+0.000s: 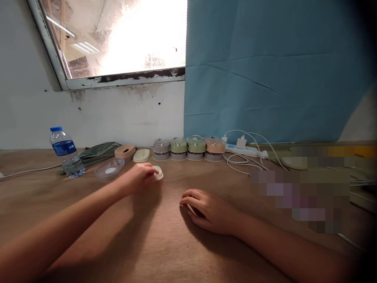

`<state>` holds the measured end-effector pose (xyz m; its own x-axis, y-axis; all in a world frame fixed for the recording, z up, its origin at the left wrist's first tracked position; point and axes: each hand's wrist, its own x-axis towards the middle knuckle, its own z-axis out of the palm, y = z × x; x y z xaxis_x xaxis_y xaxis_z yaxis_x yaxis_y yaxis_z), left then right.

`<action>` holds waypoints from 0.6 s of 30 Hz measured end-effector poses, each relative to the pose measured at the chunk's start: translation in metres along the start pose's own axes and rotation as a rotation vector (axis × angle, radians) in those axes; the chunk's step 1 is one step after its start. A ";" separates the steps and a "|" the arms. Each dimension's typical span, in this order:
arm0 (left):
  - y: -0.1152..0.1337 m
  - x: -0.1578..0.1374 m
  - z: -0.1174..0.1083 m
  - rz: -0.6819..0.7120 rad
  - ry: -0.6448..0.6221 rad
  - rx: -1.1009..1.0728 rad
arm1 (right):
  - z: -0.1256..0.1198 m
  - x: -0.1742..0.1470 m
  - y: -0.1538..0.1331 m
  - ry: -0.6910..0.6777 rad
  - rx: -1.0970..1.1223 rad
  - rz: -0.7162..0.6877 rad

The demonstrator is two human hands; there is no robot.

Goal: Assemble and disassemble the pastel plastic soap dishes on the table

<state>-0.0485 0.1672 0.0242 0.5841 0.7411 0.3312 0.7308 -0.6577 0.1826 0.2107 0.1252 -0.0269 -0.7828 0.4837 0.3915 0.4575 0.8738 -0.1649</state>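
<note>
Cream piece [159, 173] pinched in L hand [140, 177], near table ctr; R hand [210, 210] loosely curled, nothing visible in grip. Clear tray [101, 171] left w/ white disc [110, 170] inside; btl [65, 148] part-full; 4 closed boxes [178, 146] behind, contents unclear.

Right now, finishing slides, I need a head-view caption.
Left hand on a cream piece, right hand apart, boxes behind.
</note>
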 end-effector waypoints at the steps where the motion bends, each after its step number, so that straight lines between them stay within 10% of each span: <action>1: -0.014 0.005 -0.007 -0.006 0.039 0.026 | 0.000 0.000 0.000 -0.014 0.003 0.008; 9: -0.125 0.055 -0.011 -0.255 0.173 0.154 | -0.002 0.002 0.000 -0.048 0.001 -0.005; 18: -0.160 0.069 0.039 -0.335 0.112 0.119 | -0.001 0.000 0.002 -0.055 0.025 0.003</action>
<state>-0.1114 0.3291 -0.0188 0.2677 0.8890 0.3715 0.9148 -0.3556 0.1916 0.2118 0.1275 -0.0263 -0.8037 0.4874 0.3412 0.4496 0.8731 -0.1884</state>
